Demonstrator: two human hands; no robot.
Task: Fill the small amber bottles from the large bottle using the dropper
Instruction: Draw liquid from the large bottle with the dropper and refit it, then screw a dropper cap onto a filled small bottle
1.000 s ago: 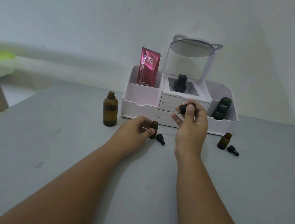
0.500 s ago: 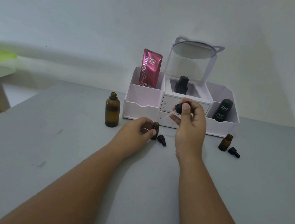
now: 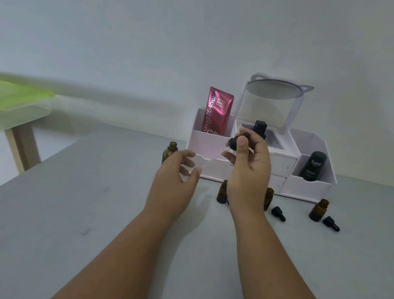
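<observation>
My right hand [image 3: 249, 170] pinches the black bulb of the dropper [image 3: 236, 142], whose clear glass tube slants down to the left. My left hand [image 3: 176, 178] hovers open with nothing in it, just in front of the large amber bottle [image 3: 171, 150], which stands uncapped and partly hidden behind it. One small amber bottle [image 3: 222, 192] stands open on the grey table left of my right wrist. A second [image 3: 268, 198] shows just right of that wrist. A third [image 3: 319, 210] stands farther right.
A white organizer [image 3: 307, 185] with drawers stands behind the bottles, holding a pink sachet [image 3: 217, 114], a black tube [image 3: 313, 166] and a mirror [image 3: 275, 89]. Two black dropper caps [image 3: 278, 213] [image 3: 330, 223] lie on the table [image 3: 67, 209]. A green-topped table [image 3: 9, 102] stands left.
My left hand has let go of the small bottle and moved up and left, toward the large bottle. The right hand with the dropper has risen slightly.
</observation>
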